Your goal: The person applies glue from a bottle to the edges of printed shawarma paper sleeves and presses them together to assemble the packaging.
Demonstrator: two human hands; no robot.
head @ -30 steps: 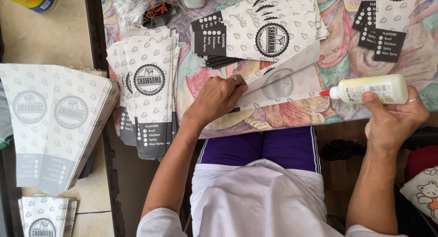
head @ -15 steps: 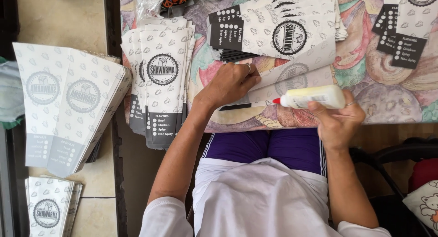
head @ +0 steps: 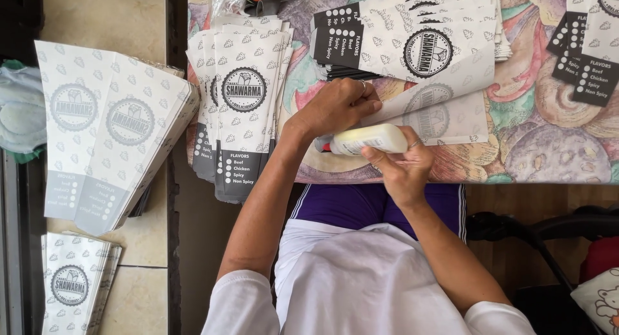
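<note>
Left hand (head: 335,109) flat, pinning paper sleeve (head: 445,116); right hand (head: 400,164) closed round glue bottle (head: 371,140). Keep bead thin along edge.

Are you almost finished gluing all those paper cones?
Not yet. Done: folded cone sleeves stacked at the table's left edge and more on the side surface. In hand: the left hand presses a flat sheet down while the right hand holds a glue bottle sideways at its edge. Left: a pile of flat printed sheets behind, and more at the right.
</note>
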